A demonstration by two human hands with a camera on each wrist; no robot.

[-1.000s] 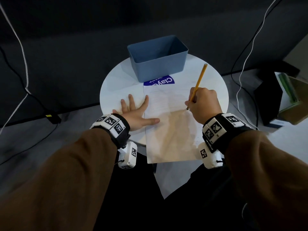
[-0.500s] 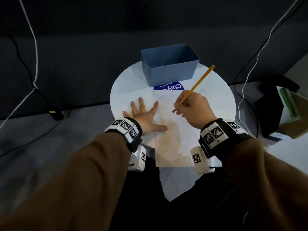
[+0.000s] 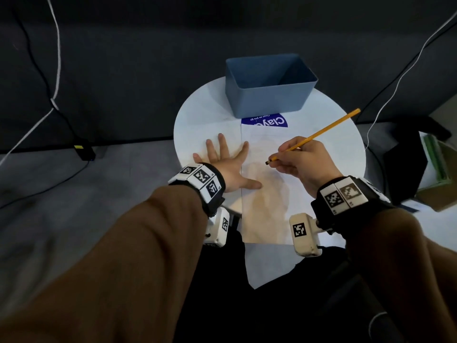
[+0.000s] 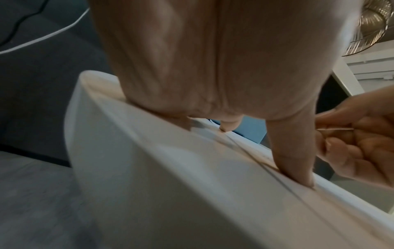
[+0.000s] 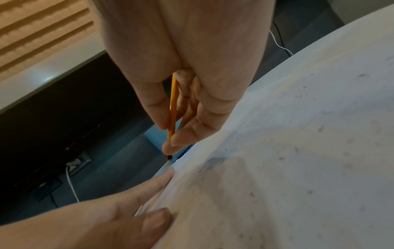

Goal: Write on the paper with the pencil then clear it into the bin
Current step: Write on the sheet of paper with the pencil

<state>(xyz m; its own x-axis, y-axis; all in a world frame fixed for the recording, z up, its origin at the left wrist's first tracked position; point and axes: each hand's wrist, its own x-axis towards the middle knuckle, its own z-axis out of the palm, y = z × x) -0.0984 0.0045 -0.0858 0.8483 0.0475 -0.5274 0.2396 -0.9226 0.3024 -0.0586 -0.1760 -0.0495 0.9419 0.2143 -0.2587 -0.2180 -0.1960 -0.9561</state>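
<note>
1. The paper (image 3: 265, 184) lies flat on the round white table (image 3: 197, 115), its far edge close to the blue bin (image 3: 268, 95) and its near end hanging past the table's edge toward the person.
2. The left hand (image 3: 225, 167) lies flat with the fingers spread and straight. The thumb and forefinger rest on the paper's left edge, the other fingers on the table beside it. It grips nothing; it only presses down.
3. The right hand (image 3: 304, 160) pinches the yellow pencil (image 3: 314, 136) near its sharpened end, thumb and fingers curled round it, the blunt end slanting up and away to the right.
4. In the head view the tip appears to sit just above the sheet, left of the knuckles; whether it touches cannot be told.
5. Judgement: writing is the step in hand, and faint lines seem to show on the upper part of the sheet.
6. To do it well, I would keep the left hand's pressure steady so the sheet cannot slide, and write over the part backed by the table, since the overhanging end would buckle.
7. Light strokes should suit a thin sheet and spare the point.
</note>
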